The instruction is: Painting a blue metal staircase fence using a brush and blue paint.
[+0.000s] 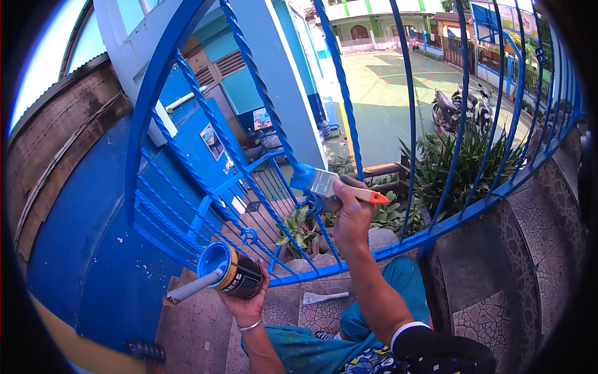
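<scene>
Head view: the right hand has its fingers wrapped round a paintbrush, bristles against a blue railing bar. The left hand cups a tilted paint can. Painting is in hand; judged next, steady strokes along the bar.

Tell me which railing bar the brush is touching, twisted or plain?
A twisted one: the paintbrush in the right hand has its blue bristles against the twisted bar slanting up from lower centre. The plain bars to its right are untouched.
</scene>
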A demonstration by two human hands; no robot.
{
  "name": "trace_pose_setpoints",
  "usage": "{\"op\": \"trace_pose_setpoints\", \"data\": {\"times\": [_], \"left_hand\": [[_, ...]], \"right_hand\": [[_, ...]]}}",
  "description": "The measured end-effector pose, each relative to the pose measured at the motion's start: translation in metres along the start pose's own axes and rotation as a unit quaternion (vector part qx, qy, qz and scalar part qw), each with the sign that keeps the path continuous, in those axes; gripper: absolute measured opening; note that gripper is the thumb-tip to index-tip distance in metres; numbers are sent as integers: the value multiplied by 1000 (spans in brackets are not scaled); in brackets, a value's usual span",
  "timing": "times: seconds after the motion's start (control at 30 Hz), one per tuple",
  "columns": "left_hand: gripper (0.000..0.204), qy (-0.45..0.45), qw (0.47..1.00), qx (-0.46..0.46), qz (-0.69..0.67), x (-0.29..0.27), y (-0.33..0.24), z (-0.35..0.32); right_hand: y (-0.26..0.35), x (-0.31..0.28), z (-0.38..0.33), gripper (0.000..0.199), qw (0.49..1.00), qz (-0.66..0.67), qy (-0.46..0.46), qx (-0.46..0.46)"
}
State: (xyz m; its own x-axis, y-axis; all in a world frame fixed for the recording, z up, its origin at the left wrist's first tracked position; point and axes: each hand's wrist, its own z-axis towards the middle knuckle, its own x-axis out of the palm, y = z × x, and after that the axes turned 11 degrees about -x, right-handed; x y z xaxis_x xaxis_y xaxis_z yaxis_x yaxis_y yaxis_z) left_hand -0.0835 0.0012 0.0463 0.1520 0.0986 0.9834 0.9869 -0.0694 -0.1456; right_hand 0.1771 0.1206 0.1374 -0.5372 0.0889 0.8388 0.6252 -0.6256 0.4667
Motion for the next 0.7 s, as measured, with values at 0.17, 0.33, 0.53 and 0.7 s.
{"op": "trace_pose_setpoints", "data": {"times": [0.17, 0.33, 0.53, 0.7], "left_hand": [[82, -16, 1000, -15, -20, -1, -4, -1], [86, -13, 999, -12, -28, 5, 1, 0], [89, 3, 1000, -8, -5, 4, 3, -1], [88, -6, 1000, -17, -18, 4, 3, -3]], "right_hand": [[2, -37, -5, 29, 992, -121, -32, -17], [21, -1, 9, 20, 946, -246, 55, -203], [36, 57, -5, 13, 871, -239, 184, -388], [57, 83, 14, 13, 894, -158, 161, -388]]}}
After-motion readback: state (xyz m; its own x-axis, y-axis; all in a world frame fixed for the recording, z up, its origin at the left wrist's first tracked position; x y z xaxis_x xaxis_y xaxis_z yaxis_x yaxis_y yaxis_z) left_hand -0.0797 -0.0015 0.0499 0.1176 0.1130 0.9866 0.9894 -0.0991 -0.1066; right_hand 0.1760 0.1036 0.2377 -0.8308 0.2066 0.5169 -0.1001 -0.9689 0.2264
